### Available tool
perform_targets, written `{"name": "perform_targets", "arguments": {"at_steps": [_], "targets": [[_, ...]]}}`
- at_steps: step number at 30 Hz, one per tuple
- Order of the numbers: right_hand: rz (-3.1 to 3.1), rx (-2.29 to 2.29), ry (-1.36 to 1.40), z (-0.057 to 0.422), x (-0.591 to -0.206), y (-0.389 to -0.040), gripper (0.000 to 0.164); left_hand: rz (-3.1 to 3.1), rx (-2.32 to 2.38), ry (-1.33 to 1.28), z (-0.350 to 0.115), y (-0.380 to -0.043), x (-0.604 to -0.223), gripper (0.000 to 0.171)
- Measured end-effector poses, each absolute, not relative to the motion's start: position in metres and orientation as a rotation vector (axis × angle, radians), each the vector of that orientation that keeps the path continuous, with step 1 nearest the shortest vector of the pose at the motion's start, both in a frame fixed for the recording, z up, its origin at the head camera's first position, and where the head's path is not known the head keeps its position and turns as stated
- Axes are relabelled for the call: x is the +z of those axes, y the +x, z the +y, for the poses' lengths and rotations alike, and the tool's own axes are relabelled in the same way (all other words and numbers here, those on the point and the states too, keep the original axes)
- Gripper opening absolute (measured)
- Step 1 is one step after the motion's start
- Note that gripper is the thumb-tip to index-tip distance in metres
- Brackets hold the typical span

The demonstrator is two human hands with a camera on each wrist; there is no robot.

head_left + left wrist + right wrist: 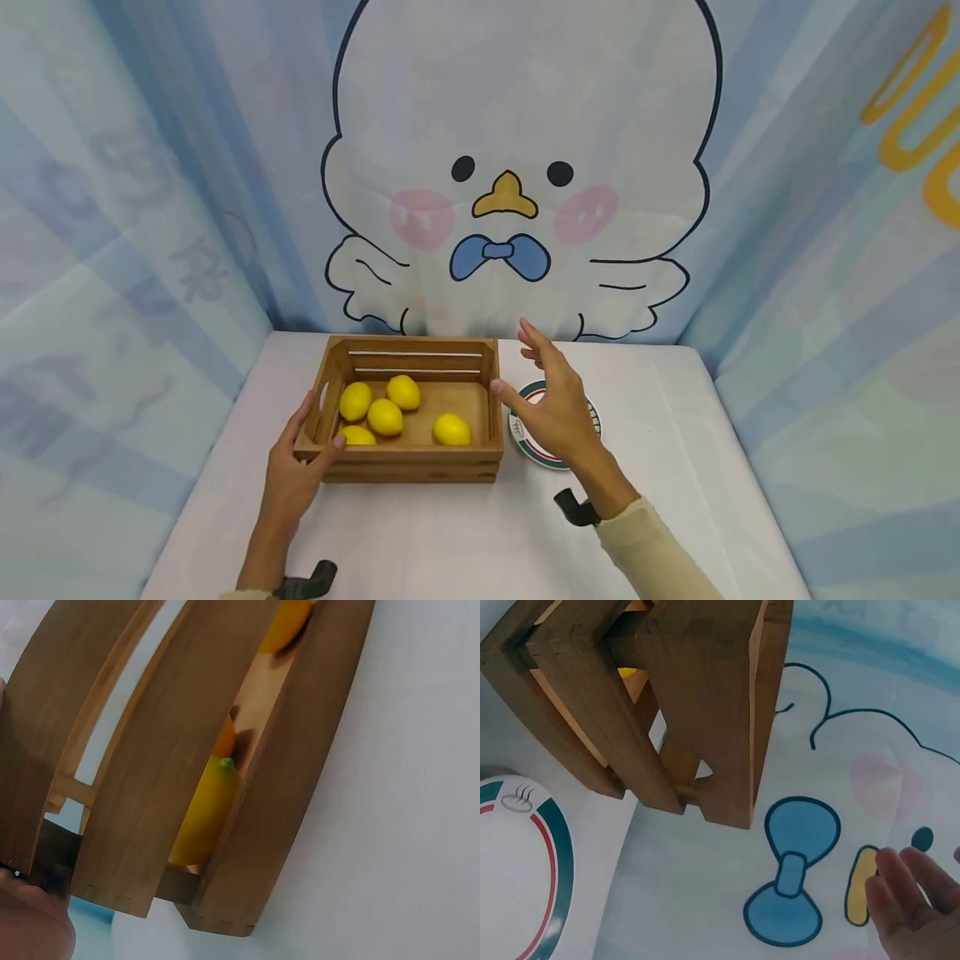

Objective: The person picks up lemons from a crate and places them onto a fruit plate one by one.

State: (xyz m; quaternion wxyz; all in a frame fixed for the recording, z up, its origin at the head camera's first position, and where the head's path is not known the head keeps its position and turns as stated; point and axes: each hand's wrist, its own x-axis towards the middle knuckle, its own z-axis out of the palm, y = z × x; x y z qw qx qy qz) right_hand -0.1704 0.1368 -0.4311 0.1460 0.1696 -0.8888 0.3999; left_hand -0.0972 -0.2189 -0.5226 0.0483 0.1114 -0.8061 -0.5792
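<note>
In the head view a slatted wooden crate (408,477) sits on the white table with several yellow lemons (452,430) inside. My left hand (294,475) grips the crate's front left corner, thumb over the front rim and fingers along the left side. Between the crate's slats a lemon (206,814) shows in the left wrist view. My right hand (555,408) is raised just right of the crate with fingers extended, holding nothing. Beneath it lies a round plate (546,460) with a green and red rim, partly hidden by that hand.
The white tablecloth (660,500) stretches around the crate and plate. A fabric backdrop (510,100) with a cartoon bird stands behind the table, and blue-patterned curtains (97,333) close in both sides.
</note>
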Motion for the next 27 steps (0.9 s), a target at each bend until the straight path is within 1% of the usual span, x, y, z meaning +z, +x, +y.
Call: {"name": "perform_targets", "arguments": {"at_steps": [6, 16, 27], "targets": [[-2.556, 1.283, 0.608, 0.128, -0.432, -0.179, 0.082, -2.387, -1.842, 0.332, -0.208, -0.097, -0.512, 0.084], [-2.635, 1.412, 0.678, 0.113, -0.441, -0.191, 0.079, -2.388, -1.799, 0.337, -0.217, -0.101, -0.538, 0.078], [-2.646, 1.456, 0.786, 0.098, -0.435, -0.196, 0.077, -2.411, -1.766, 0.348, -0.221, -0.099, -0.535, 0.078]]}}
